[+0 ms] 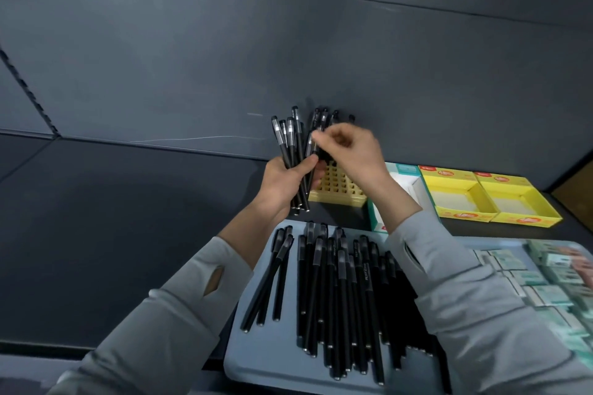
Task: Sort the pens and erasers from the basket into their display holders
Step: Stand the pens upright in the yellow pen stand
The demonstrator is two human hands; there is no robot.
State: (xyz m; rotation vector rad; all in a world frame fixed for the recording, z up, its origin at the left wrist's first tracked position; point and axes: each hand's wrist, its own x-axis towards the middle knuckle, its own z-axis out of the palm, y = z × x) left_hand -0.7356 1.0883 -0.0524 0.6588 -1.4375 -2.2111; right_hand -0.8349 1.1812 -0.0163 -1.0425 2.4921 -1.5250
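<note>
My left hand [287, 184] grips a bundle of several black pens [288, 144], caps up, above the table. My right hand [353, 151] pinches one black pen [313, 144] at the bundle's right side, over the yellow grid pen holder [337, 191]. Several pens [324, 117] stand behind my right hand, seemingly in the holder. Many more black pens [340, 292] lie in the grey-blue basket [253, 359] near me. Green-and-white erasers [545, 279] fill the basket's right part.
Two yellow cardboard display boxes [455, 202] [516, 205] and a teal-and-white box [404, 183] sit to the right of the pen holder, showing bare floors. A dark table and dark wall panels lie to the left and behind.
</note>
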